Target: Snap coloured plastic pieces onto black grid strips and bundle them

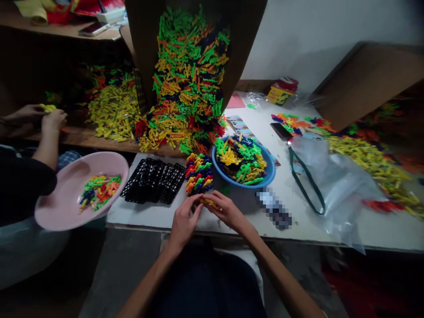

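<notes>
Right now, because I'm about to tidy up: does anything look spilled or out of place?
Yes: a lone green piece lies on the table beyond the blue bowl, apart from the heaps, so it looks dropped.

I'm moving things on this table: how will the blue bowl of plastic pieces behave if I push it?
The blue plastic bowl is probably light, its wall looking thin and its load small plastic pieces. That heap rises above the rim, so pieces could well spill. It looks low, so it would likelier slide on the white tabletop than tip.
</notes>
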### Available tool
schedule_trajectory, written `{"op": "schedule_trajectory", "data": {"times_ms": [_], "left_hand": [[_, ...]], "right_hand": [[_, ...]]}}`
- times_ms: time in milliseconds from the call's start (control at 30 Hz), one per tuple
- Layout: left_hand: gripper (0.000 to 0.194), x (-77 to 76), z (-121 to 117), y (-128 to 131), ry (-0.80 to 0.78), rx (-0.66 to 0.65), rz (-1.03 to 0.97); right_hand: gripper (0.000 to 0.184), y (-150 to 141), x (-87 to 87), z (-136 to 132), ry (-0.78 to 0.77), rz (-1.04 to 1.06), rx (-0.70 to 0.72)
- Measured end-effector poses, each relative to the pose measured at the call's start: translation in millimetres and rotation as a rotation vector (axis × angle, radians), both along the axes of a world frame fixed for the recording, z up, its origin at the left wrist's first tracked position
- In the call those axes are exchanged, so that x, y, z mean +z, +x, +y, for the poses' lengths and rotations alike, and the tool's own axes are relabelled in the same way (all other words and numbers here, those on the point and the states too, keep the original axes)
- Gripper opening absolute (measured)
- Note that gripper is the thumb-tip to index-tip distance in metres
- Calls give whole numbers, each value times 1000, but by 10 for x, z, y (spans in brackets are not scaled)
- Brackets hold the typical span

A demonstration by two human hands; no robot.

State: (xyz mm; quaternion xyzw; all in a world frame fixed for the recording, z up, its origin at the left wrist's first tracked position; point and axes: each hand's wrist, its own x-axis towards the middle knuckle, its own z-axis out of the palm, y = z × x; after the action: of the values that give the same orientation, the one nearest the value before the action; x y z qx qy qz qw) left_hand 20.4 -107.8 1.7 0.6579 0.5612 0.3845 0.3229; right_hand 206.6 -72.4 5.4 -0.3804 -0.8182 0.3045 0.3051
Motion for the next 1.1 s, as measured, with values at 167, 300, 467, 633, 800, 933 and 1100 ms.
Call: {"op": "schedule_trajectory", "data": {"times_ms": [167,300,467,633,800,933,1100], "left_hand": [[24,-138,-11,-176,-55,12,286],[18,-121,-111,-225,-63,15,516],[17,-189,-103,-214,-120,-6,269],[21,-225,-45,-276,-233,-117,-67],[21,-142,-53,-341,-400,-377,-231],[25,-75,-43,-363,-464,-506,-154],[19,-27,-49,-329,-419,-440,-136]], "right_hand": [[34,-30,-184,-58,-81,99,-113],[32,-124,-225,-126,-101,170,-181],[30,-233,-140,-107,-41,223,-142],[19,-233,17,-57,-164,288,-88],[18,-237,98,-62,-332,458,6],[24,-282,131,-74,-300,436,-18],[26,-334,199,-56,-311,454,26]]}}
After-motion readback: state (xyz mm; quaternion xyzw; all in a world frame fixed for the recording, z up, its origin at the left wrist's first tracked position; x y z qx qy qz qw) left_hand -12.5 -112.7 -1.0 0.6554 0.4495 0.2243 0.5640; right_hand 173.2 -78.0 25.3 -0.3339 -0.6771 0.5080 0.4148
